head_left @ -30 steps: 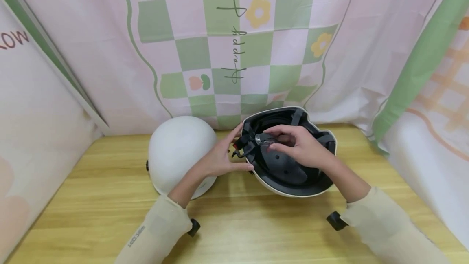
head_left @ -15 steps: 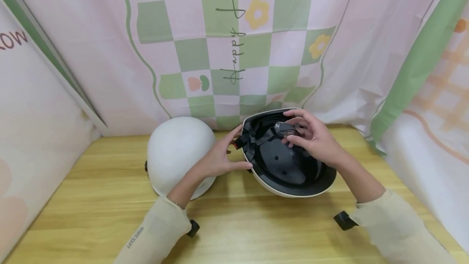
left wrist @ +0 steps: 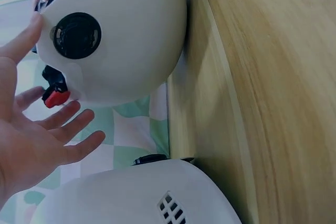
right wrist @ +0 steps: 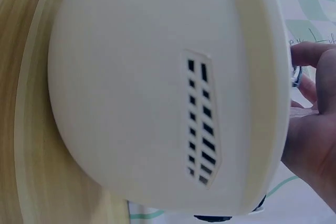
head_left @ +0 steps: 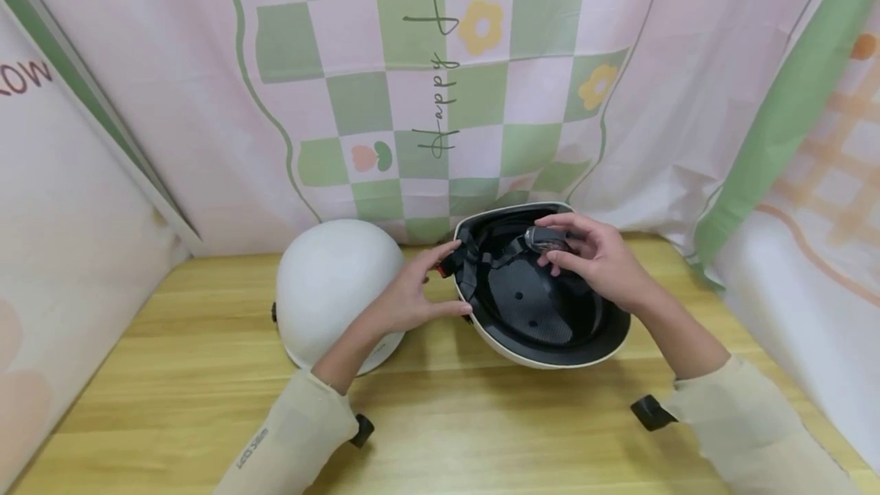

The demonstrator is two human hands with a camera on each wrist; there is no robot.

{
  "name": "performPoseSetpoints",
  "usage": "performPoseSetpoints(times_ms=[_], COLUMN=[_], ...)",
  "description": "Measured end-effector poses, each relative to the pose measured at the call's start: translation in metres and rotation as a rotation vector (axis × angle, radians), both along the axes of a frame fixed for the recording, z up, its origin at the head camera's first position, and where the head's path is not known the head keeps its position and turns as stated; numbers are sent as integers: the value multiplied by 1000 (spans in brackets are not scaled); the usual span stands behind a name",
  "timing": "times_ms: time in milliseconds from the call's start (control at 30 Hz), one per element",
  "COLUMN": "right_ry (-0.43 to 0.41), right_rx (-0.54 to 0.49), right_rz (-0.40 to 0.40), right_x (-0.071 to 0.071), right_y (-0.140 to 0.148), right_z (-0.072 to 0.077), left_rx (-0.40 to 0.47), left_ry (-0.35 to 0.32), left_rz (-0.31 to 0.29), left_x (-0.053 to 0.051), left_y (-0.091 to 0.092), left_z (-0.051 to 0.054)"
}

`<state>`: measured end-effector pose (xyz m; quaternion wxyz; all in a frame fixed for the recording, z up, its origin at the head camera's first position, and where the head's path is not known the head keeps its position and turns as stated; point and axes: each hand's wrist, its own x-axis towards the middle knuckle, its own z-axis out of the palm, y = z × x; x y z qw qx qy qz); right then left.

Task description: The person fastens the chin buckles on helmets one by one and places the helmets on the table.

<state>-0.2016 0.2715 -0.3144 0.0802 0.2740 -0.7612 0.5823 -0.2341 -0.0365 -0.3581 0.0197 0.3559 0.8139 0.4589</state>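
Observation:
In the head view a white helmet [head_left: 543, 354] lies upturned on the wooden table, its black lining showing. My right hand [head_left: 598, 258] is over its far right part, thumb and fingers pinching a small dark piece with a clear, shiny edge [head_left: 539, 240]. A black strap [head_left: 509, 252] runs toward that piece; whether they join is hard to tell. On the left rim rests my left hand [head_left: 412, 296], thumb and fingers extended and spread. Beside it hangs a buckle with a red part [left wrist: 56, 98]. The left wrist view shows a round black knob [left wrist: 77, 35] on the shell.
A second white helmet [head_left: 337, 289] sits dome up at the left, close to my left forearm. Behind both helmets hangs a checkered curtain [head_left: 474, 90]. The wooden table [head_left: 440, 434] extends toward me.
My right hand has moved right and slightly away from me inside the helmet, carrying the dark piece from near the left rim. My left hand has stayed at the rim.

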Motion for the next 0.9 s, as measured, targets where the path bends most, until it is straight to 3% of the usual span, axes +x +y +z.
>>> performPoseSetpoints(times_ms=[300, 600, 900], right_ry=[33, 81, 49], right_rx=[33, 51, 148], right_rz=[-107, -48, -216], right_x=[4, 5, 5], right_y=[2, 3, -1], right_z=[-2, -5, -7], left_rx=[-4, 39, 70], left_ry=[43, 65, 26], left_rz=[39, 70, 95], left_x=[3, 3, 3], left_y=[1, 3, 4], left_z=[3, 7, 9])
